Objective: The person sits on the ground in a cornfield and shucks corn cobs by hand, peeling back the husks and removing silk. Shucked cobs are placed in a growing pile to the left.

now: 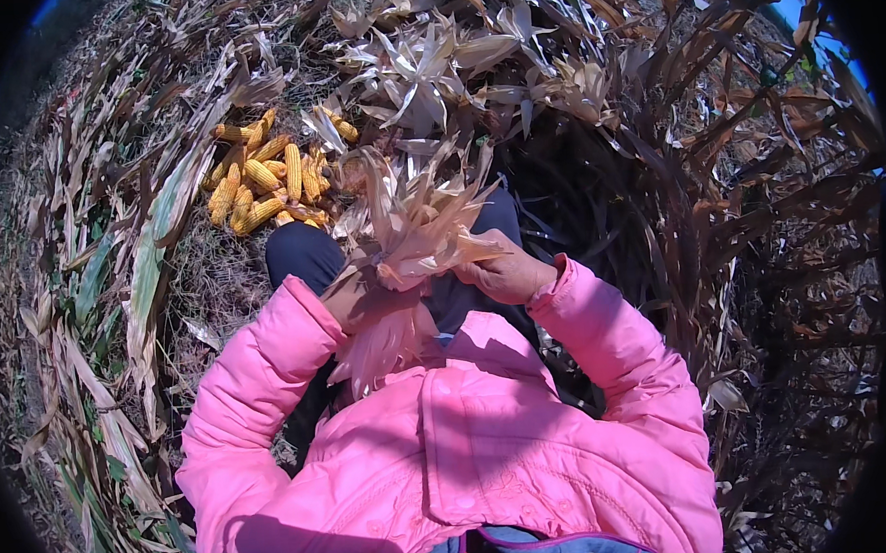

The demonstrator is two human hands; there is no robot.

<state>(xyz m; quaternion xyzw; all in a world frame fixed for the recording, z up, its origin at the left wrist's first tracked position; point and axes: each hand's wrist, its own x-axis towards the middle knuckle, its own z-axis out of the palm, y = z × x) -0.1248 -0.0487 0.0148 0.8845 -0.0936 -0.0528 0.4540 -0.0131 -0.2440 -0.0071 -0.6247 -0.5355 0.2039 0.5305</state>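
Note:
Dry, pale corn husks (415, 223) fan out above my lap, their leaves spread upward and also hanging down in front of my jacket. My left hand (362, 303) is closed around the base of the husks, its fingers partly covered by the leaves. On the other side my right hand (508, 273) is closed on the husk leaves, with its fingertips partly hidden. Whether a cob is inside the bunch cannot be seen. Beyond my left knee lies a pile of husked yellow corn cobs (257, 176).
Loose empty husks (427, 72) lie scattered straight ahead. Dry corn stalks (649, 196) stand and lean close on my right. Flattened stalks and leaves (113, 284), some still green, cover the ground at left. My dark-trousered knees (301, 252) are bent in front of me.

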